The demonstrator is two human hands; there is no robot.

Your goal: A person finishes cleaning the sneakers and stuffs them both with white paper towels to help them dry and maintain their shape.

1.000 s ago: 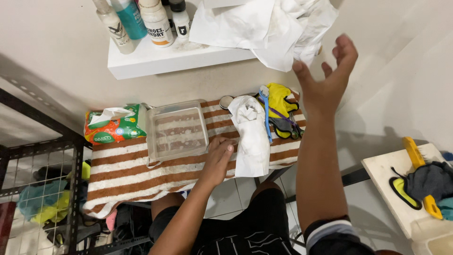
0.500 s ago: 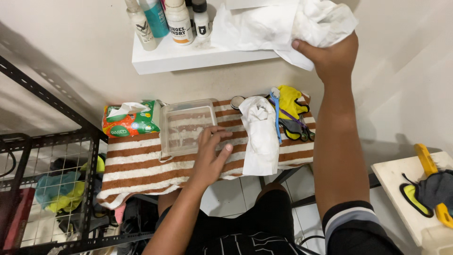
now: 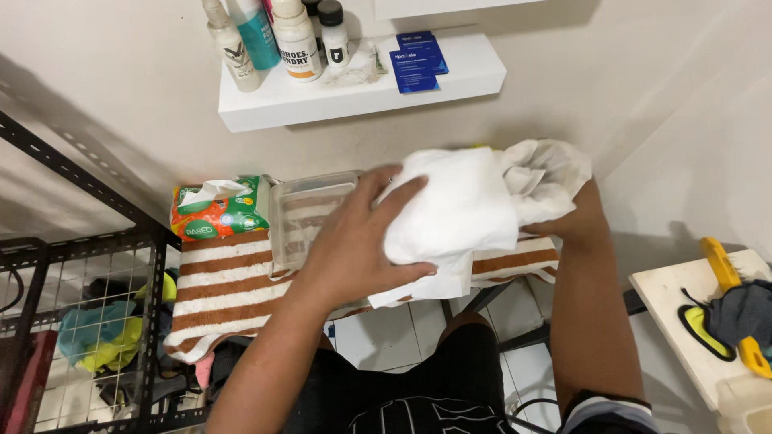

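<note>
Both hands are closed on the white cloth point(image 3: 454, 210) at the centre of the frame: the left hand point(image 3: 354, 245) spreads its fingers point(image 3: 402, 190) over the folded front part with the thumb tucked under the lower edge, and the right hand point(image 3: 575, 221), mostly hidden behind the bunched fabric, grips the crumpled end at centre right. The cloth hangs above the brown-and-white striped towel point(image 3: 217, 285), which covers a low surface in the middle left. On that towel sits a clear plastic tray point(image 3: 301, 213), just beside a green-and-orange pack of wipes point(image 3: 219, 210) at its left. Upper left, a white wall shelf point(image 3: 450, 84) carries several bottles point(image 3: 296, 36). Far left, a black wire rack point(image 3: 76, 321); lower right, a yellow-handled brush point(image 3: 728, 293) on a pale board.
</note>
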